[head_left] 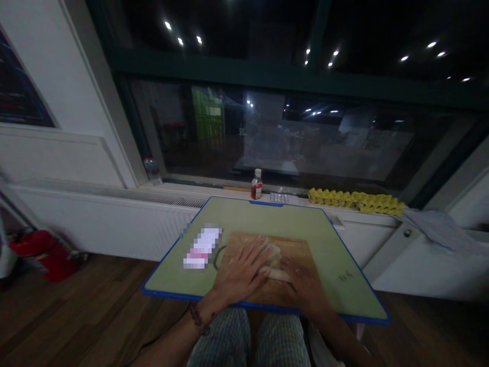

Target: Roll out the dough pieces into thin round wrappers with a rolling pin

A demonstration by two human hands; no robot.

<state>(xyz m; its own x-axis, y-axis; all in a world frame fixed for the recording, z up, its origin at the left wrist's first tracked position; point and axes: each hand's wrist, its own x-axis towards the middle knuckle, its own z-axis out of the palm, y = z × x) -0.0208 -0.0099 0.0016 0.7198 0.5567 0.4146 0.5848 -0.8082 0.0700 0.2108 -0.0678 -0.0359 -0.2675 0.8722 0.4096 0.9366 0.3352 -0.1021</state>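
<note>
A pale lump that looks like dough lies on a wooden cutting board. My left hand rests flat with fingers stretched out, over the board and against the left side of the dough. From the right, my right hand presses on the dough's near right edge, its fingers extended and slightly blurred. Both palms face down, and part of the dough is hidden under the fingers. The board sits on a small green folding table with a blue rim.
Left of the board lies a phone-like bright object, pixelated. On the sill behind stand a small bottle with reddish contents, yellow egg trays and a clear bottle. A grey cloth lies right; a red bag-like item is on the floor.
</note>
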